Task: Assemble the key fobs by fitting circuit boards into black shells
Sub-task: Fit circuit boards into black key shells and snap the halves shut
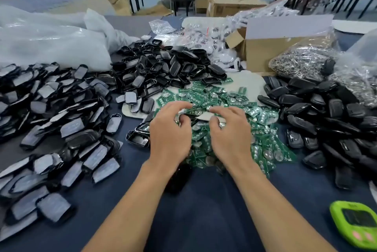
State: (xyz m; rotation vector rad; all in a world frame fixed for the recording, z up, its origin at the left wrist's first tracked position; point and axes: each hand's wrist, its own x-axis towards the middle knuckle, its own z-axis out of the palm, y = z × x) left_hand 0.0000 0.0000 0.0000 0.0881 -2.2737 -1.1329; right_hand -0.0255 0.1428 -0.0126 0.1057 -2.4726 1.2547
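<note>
On heap of green circuit boards (214, 96): left hand (169, 137) and right hand (230, 137) side by side, fingers curled down; cannot tell if gripping. Pile of black plastic shells (163, 66) behind heap

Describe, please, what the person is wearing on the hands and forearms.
The left hand and right hand are ungloved, with no rings, watch or wristband visible. Both forearms are bare down to the frame's edge; no sleeve shows.
</note>
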